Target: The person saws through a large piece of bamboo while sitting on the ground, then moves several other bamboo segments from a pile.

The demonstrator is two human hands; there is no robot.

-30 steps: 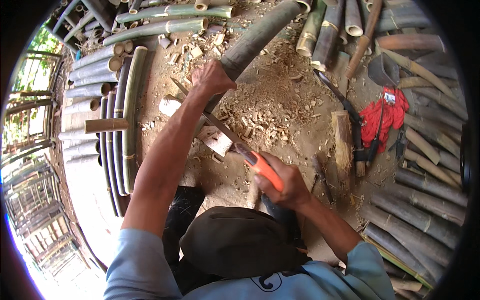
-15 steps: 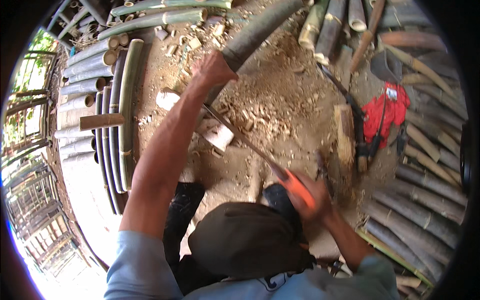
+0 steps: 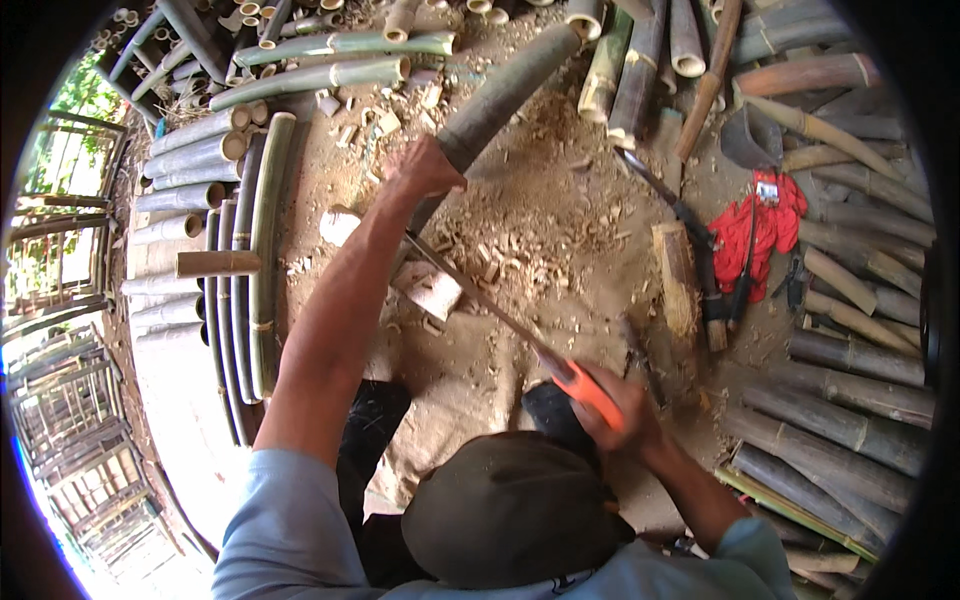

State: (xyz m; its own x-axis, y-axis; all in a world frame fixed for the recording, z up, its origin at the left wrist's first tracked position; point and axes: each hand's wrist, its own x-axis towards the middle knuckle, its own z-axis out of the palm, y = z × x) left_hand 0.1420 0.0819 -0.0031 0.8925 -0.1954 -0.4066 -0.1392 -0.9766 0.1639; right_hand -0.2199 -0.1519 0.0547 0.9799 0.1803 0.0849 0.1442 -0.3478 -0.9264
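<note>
My left hand (image 3: 425, 168) is closed round a thick green-grey bamboo pole (image 3: 510, 90) that slants away to the upper right. Held in my right hand (image 3: 628, 415) is a handsaw (image 3: 590, 395) with an orange handle. Its long narrow blade runs up and left, and the far part reaches the pole's near end just below my left hand. My left forearm hides part of that contact. A pale block (image 3: 432, 288) lies on the ground beneath the blade.
Wood chips and short offcuts litter the ground ahead. Bamboo lengths (image 3: 262, 260) are stacked at left, with more poles (image 3: 830, 405) at right. A red cloth (image 3: 757, 235), a dark-handled blade (image 3: 680, 205) and an upright-looking wood chunk (image 3: 677, 280) sit right of the chips.
The view has shifted slightly, so the surroundings sit a little lower at left and centre. Both hands keep their holds, and the saw stays against the pole.
</note>
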